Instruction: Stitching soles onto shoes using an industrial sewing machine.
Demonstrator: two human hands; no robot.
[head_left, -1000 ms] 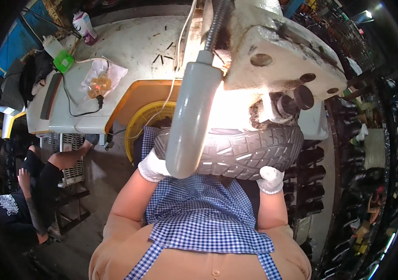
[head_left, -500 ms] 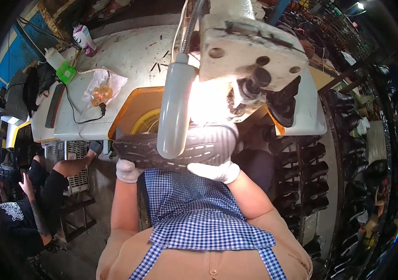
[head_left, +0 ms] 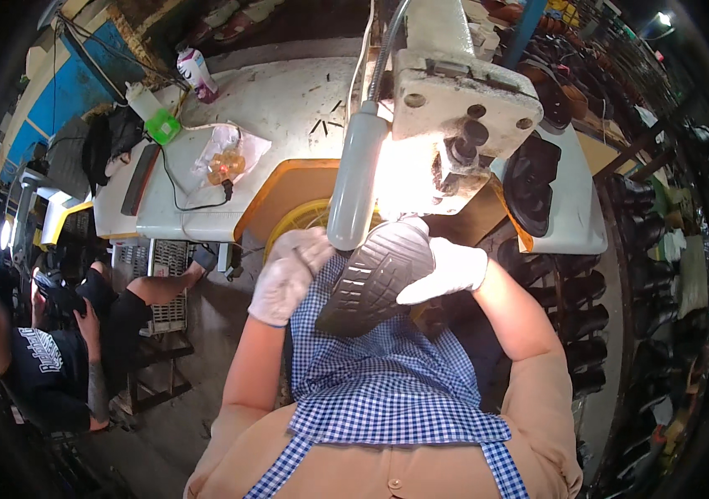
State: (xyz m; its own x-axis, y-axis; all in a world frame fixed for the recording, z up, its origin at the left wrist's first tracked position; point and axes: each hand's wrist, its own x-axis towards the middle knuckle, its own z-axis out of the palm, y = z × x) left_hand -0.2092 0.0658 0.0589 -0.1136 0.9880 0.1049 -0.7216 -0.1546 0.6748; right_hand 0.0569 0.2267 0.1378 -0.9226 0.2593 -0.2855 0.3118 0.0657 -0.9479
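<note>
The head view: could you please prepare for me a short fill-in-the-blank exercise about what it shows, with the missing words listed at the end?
1. The dark treaded sole is held in the person's gloved ____ hand.
2. The person's checked apron is white and ____.
3. Beyond the gloved left hand, the curved basket rim is ____.
4. The lower part of the translucent bottle looks ____.

Missing words: right; blue; yellow; green.
</note>
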